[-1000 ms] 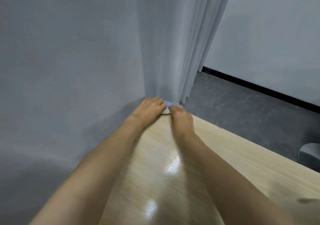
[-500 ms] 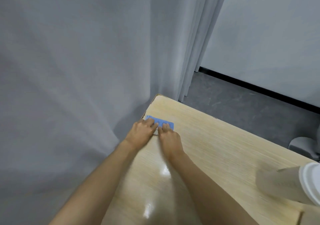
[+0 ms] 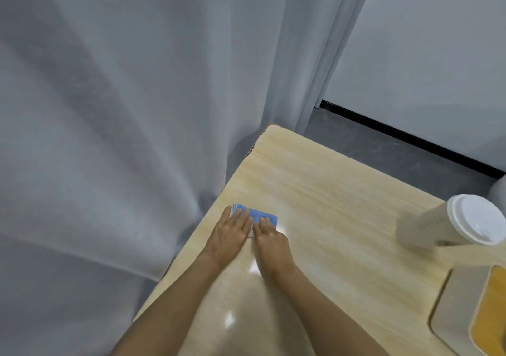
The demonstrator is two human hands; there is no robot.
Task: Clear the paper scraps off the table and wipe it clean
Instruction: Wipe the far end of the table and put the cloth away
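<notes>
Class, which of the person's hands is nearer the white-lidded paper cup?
Right. The right hand presses the blue cloth on the side toward the cup; the left hand lies beyond it, farther away.

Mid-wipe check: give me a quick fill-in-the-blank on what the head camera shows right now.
The left hand and right hand both press on a cloth whose colour is ____.
The cloth lies on the wooden table, near the edge beside the grey ____.
The paper cup on the right has a lid coloured ____.
Missing words: blue; curtain; white.
</notes>
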